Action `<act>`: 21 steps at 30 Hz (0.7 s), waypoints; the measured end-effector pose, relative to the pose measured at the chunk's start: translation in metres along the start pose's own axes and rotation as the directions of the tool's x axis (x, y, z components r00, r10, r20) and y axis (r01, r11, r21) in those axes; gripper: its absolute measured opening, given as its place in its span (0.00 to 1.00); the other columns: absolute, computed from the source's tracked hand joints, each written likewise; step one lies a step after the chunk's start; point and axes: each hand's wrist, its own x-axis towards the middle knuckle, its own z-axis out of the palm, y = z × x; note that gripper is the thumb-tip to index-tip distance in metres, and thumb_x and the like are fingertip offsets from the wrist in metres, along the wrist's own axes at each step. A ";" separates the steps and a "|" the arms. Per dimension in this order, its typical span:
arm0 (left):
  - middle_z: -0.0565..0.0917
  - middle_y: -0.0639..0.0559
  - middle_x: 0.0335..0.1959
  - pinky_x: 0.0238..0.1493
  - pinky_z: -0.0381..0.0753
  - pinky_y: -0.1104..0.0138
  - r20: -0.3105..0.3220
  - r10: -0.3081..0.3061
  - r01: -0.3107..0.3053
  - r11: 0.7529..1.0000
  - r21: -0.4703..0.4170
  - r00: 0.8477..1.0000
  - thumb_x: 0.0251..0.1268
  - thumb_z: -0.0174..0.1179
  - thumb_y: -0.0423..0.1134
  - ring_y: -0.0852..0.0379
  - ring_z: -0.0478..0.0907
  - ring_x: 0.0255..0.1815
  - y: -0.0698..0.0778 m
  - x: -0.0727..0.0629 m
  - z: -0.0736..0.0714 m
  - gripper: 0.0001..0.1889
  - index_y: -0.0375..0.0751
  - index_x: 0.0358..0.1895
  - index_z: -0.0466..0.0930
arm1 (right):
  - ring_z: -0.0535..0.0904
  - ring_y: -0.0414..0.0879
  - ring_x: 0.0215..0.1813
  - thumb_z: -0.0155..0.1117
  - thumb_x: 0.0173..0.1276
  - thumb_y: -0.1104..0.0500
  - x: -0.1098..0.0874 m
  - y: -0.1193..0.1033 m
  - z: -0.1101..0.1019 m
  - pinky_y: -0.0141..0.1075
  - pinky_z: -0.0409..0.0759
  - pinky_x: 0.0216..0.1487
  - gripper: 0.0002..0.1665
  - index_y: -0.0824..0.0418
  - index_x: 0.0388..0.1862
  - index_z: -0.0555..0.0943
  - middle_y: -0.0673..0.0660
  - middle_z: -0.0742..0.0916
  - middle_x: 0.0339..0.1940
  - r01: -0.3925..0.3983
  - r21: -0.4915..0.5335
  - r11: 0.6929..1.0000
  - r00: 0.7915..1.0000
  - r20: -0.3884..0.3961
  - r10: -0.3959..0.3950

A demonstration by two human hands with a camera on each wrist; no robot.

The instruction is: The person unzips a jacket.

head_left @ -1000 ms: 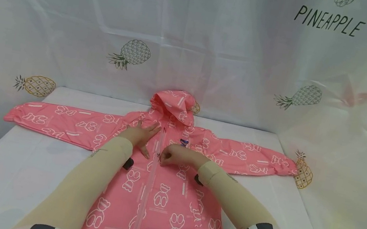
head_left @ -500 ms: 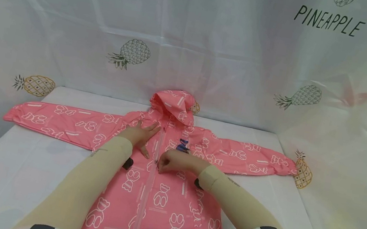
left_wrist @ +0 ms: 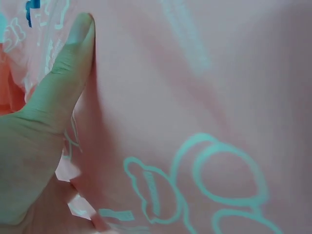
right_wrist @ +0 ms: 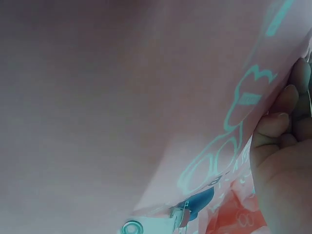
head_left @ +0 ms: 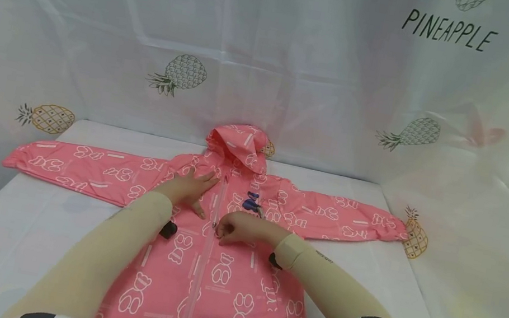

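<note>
While the left hand (head_left: pixel 185 190) rests with fingers spread on the pink hooded jacket (head_left: pixel 228 310), the right hand (head_left: pixel 244 228) pinches the zip pull (head_left: pixel 214 225), its fingers curled together. The jacket lies front up on the white table (head_left: pixel 31 239), sleeves outstretched. "PINEAPPLE" reads twice on the backdrop (head_left: pixel 306 37); lettering (head_left: pixel 323 256) on the right arm's beige cover (head_left: pixel 339 285) is too small to read.

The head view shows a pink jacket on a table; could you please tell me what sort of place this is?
Probably a curtained-off workspace: there is a white table, pineapple-print curtains hang behind it and at its sides, and a pink jacket lies spread on top.
</note>
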 end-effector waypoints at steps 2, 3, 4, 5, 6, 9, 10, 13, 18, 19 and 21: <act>0.42 0.46 0.80 0.61 0.46 0.27 -0.003 0.010 -0.010 1.000 -0.014 1.000 0.48 0.71 0.62 0.25 0.35 0.74 -0.002 -0.002 0.002 0.59 0.49 0.79 0.45 | 0.73 0.36 0.28 0.71 0.64 0.58 -0.001 -0.002 0.001 0.29 0.72 0.33 0.06 0.53 0.32 0.81 0.45 0.79 0.25 -0.006 0.012 1.000 1.000 -0.001 0.006; 0.42 0.45 0.80 0.62 0.46 0.28 -0.006 0.017 -0.018 1.000 -0.018 1.000 0.49 0.71 0.61 0.25 0.36 0.74 -0.002 -0.003 0.003 0.57 0.48 0.79 0.46 | 0.73 0.37 0.28 0.71 0.64 0.58 -0.002 -0.002 0.001 0.29 0.72 0.32 0.06 0.53 0.32 0.80 0.45 0.79 0.25 -0.004 0.014 1.000 1.000 -0.003 0.004; 0.43 0.45 0.80 0.63 0.46 0.29 -0.007 0.022 -0.022 1.000 -0.016 1.000 0.51 0.70 0.61 0.25 0.36 0.74 -0.002 -0.005 0.004 0.56 0.48 0.79 0.47 | 0.73 0.37 0.28 0.71 0.63 0.58 -0.003 -0.003 0.001 0.29 0.72 0.33 0.06 0.53 0.33 0.80 0.45 0.79 0.25 -0.001 0.013 1.000 1.000 -0.005 0.001; 0.43 0.45 0.80 0.64 0.45 0.30 -0.010 0.024 -0.024 0.999 -0.025 1.000 0.52 0.69 0.61 0.25 0.37 0.74 -0.002 -0.007 0.004 0.55 0.47 0.79 0.48 | 0.73 0.37 0.29 0.72 0.63 0.58 -0.004 -0.003 0.001 0.29 0.72 0.33 0.07 0.53 0.33 0.80 0.45 0.79 0.26 0.000 0.016 1.000 1.000 -0.009 0.000; 0.44 0.45 0.79 0.65 0.44 0.30 -0.008 0.024 -0.025 0.999 -0.033 1.000 0.53 0.69 0.60 0.26 0.37 0.74 -0.002 -0.008 0.005 0.54 0.48 0.79 0.49 | 0.74 0.36 0.29 0.72 0.62 0.58 -0.004 -0.004 0.001 0.29 0.73 0.34 0.07 0.53 0.33 0.80 0.45 0.79 0.26 0.002 0.014 1.000 1.000 -0.014 -0.002; 0.47 0.42 0.79 0.65 0.43 0.31 -0.010 0.036 -0.036 0.999 -0.034 0.999 0.56 0.68 0.59 0.26 0.39 0.74 -0.002 -0.014 0.007 0.50 0.48 0.78 0.53 | 0.74 0.36 0.30 0.73 0.61 0.60 -0.005 -0.002 0.002 0.30 0.74 0.35 0.08 0.54 0.34 0.80 0.45 0.80 0.27 0.014 0.019 1.000 0.999 -0.032 -0.013; 0.48 0.42 0.79 0.65 0.43 0.31 -0.009 0.040 -0.040 0.999 -0.031 0.999 0.56 0.68 0.58 0.27 0.39 0.74 -0.002 -0.016 0.008 0.49 0.48 0.78 0.54 | 0.74 0.36 0.30 0.73 0.61 0.60 -0.005 -0.001 0.002 0.29 0.74 0.35 0.08 0.54 0.35 0.80 0.45 0.80 0.27 0.015 0.020 1.000 0.999 -0.036 -0.015; 0.50 0.42 0.78 0.66 0.44 0.32 -0.002 0.052 -0.052 0.999 -0.008 0.999 0.56 0.67 0.59 0.29 0.41 0.75 -0.001 -0.023 0.012 0.47 0.50 0.77 0.56 | 0.74 0.36 0.30 0.73 0.60 0.61 -0.006 0.000 0.002 0.29 0.74 0.35 0.09 0.55 0.36 0.80 0.45 0.80 0.26 0.014 0.034 0.999 0.999 -0.044 -0.013; 0.50 0.43 0.78 0.66 0.45 0.33 0.008 0.081 -0.081 0.997 0.020 0.997 0.54 0.68 0.61 0.29 0.41 0.75 0.000 -0.035 0.018 0.49 0.51 0.77 0.55 | 0.75 0.36 0.30 0.73 0.60 0.62 -0.009 -0.002 0.002 0.29 0.74 0.36 0.09 0.55 0.37 0.81 0.45 0.80 0.26 0.013 0.047 0.999 0.999 -0.048 -0.011; 0.50 0.43 0.78 0.66 0.45 0.33 0.013 0.082 -0.082 0.997 0.009 0.997 0.53 0.68 0.61 0.30 0.40 0.75 0.001 -0.038 0.019 0.49 0.51 0.77 0.55 | 0.75 0.36 0.30 0.73 0.60 0.62 -0.009 -0.002 0.002 0.29 0.74 0.36 0.09 0.55 0.38 0.81 0.45 0.80 0.26 0.011 0.050 0.999 0.999 -0.050 -0.009; 0.50 0.42 0.78 0.66 0.46 0.33 0.020 0.093 -0.093 0.996 -0.015 0.995 0.52 0.69 0.61 0.29 0.40 0.75 0.002 -0.043 0.021 0.51 0.50 0.77 0.55 | 0.76 0.36 0.31 0.73 0.60 0.62 -0.010 -0.002 0.003 0.30 0.75 0.37 0.10 0.55 0.38 0.82 0.45 0.80 0.27 0.014 0.061 0.998 0.999 -0.053 -0.011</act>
